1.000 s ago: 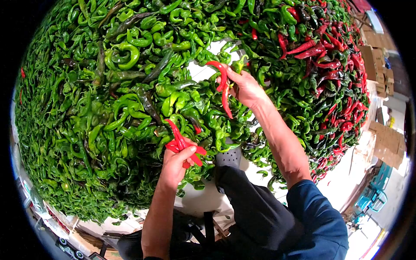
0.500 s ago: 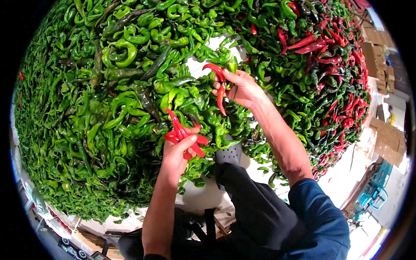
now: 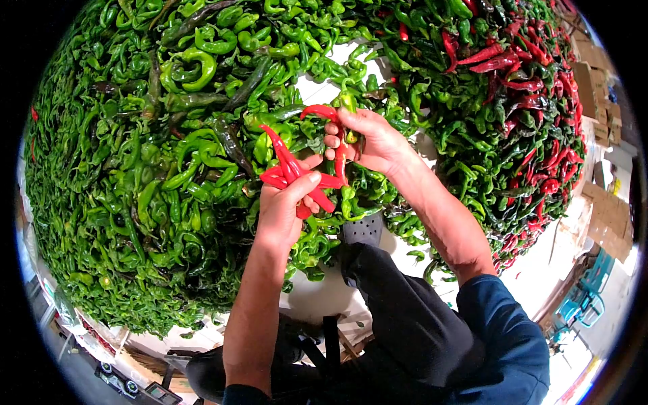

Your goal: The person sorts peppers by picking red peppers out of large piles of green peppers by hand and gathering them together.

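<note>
Several shiny red chili peppers (image 3: 286, 156) stick out of my left hand (image 3: 287, 202), whose thumb and fingers close round them. My right hand (image 3: 370, 138) pinches more peppers just to the right: a curved red chili pepper (image 3: 318, 111), another red one (image 3: 340, 165) hanging down, and a green chili pepper (image 3: 347, 101) pointing up. The tips of the peppers in both hands overlap in this view. Beneath them spreads a big heap of green chili peppers (image 3: 196, 169), some of them dark brown-green.
A second pile with many red peppers (image 3: 496, 61) lies at the right. White floor shows between the piles, near my grey perforated shoe (image 3: 364, 229). Cardboard boxes (image 3: 607, 219) and a teal plastic stool (image 3: 584, 304) stand at the far right.
My two hands have come closer together, the left rising and moving right, the right shifting slightly lower with its peppers. Both keep their hold.
</note>
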Tool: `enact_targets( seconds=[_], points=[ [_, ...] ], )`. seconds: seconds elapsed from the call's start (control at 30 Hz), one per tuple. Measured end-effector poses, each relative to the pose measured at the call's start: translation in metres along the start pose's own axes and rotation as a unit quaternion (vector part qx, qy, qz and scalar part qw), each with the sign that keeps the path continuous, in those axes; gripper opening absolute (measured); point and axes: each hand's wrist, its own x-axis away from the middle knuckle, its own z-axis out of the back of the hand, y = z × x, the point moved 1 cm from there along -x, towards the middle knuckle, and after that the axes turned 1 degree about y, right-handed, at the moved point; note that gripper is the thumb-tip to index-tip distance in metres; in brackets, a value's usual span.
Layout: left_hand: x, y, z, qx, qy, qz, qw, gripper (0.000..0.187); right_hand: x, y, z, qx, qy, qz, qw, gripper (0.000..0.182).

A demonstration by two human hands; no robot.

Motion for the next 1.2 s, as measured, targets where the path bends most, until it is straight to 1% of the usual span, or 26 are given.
enact_targets(
  seconds=[0.07,0.1,0.17,0.2,0.23,0.27,0.3,0.33,0.37,0.4,0.47,0.53,0.57,0.6,0.67,0.73,0.8,0.87,0.93,0.97,1.03,1.13,1.17,1.2],
  points=[
    [0.001,-0.005,0.004,0.016,0.022,-0.004,1.0,0.019,0.002,-0.002,-0.005,0.048,0.027,0.014,0.998,0.023],
    [0.002,-0.006,0.005,0.023,0.026,-0.004,0.999,0.017,0.003,-0.003,-0.007,0.063,0.083,0.016,0.994,0.017],
    [0.002,-0.007,0.005,0.038,0.032,-0.005,0.999,0.012,0.004,-0.002,-0.007,0.077,0.073,0.019,0.994,0.018],
    [0.002,-0.008,0.006,0.033,0.031,-0.002,0.999,0.015,0.004,-0.004,-0.005,0.087,0.069,0.023,0.994,0.018],
    [0.002,-0.008,0.008,0.029,0.029,-0.001,0.999,0.018,0.002,-0.004,0.003,0.175,0.109,0.018,0.978,0.022],
    [0.003,-0.009,0.01,0.025,0.027,0.0,0.999,0.022,0.004,-0.006,-0.005,0.305,0.17,0.019,0.937,0.024],
    [0.004,-0.011,0.013,0.024,0.028,0.01,0.999,0.021,0.002,-0.003,0.01,0.457,0.158,0.077,0.872,0.025],
    [0.007,-0.01,0.015,0.016,0.026,0.006,1.0,0.021,0.0,-0.005,0.003,0.595,0.141,0.132,0.78,0.027],
    [0.01,-0.011,0.018,0.015,0.037,0.007,0.999,0.021,0.007,-0.014,-0.001,0.742,0.186,0.121,0.632,0.027],
    [0.013,-0.012,0.021,0.015,0.048,0.007,0.999,0.02,0.012,-0.024,-0.006,0.795,0.17,0.133,0.567,0.022],
    [0.02,-0.014,0.029,0.007,0.044,0.012,0.999,0.021,0.007,-0.043,0.019,0.825,0.172,0.227,0.487,0.018],
    [0.027,-0.015,0.035,-0.004,0.042,0.014,0.999,0.02,0.001,-0.072,0.015,0.858,0.209,0.235,0.406,0.018],
    [0.031,-0.015,0.038,-0.012,0.041,0.015,0.999,0.02,-0.005,-0.086,0.018,0.866,0.227,0.228,0.383,0.016],
    [0.034,-0.016,0.04,-0.019,0.041,0.016,0.999,0.02,-0.012,-0.098,0.02,0.87,0.24,0.242,0.356,0.016],
    [0.036,-0.016,0.047,-0.035,0.03,0.037,0.998,0.022,-0.03,-0.117,0.03,0.885,0.229,0.262,0.309,0.015],
    [0.037,-0.018,0.054,-0.045,0.018,0.072,0.996,0.023,-0.055,-0.128,0.043,0.898,0.217,0.258,0.282,0.018],
    [0.041,-0.017,0.049,-0.052,0.045,0.061,0.996,0.019,-0.08,-0.136,0.051,0.906,0.211,0.254,0.266,0.019],
    [0.042,-0.019,0.046,-0.054,0.06,0.053,0.995,0.013,-0.106,-0.146,0.055,0.915,0.262,0.182,0.245,0.023],
    [0.043,-0.017,0.042,-0.071,0.057,0.067,0.994,0.014,-0.122,-0.157,0.057,0.905,0.321,0.105,0.258,0.025],
    [0.043,-0.017,0.044,-0.076,0.054,0.075,0.993,0.015,-0.125,-0.16,0.055,0.904,0.325,0.08,0.264,0.024],
    [0.042,-0.019,0.045,-0.092,0.051,0.071,0.992,0.016,-0.132,-0.167,0.045,0.904,0.326,0.035,0.276,0.023],
    [0.043,-0.014,0.042,-0.102,0.046,0.074,0.991,0.015,-0.133,-0.172,0.033,0.921,0.304,0.013,0.242,0.019],
    [0.043,-0.014,0.044,-0.101,0.037,0.075,0.991,0.016,-0.133,-0.172,0.032,0.934,0.285,-0.017,0.213,0.019],
    [0.045,-0.012,0.043,-0.092,0.041,0.071,0.992,0.015,-0.131,-0.172,0.031,0.94,0.273,-0.019,0.204,0.019]
  ],
)
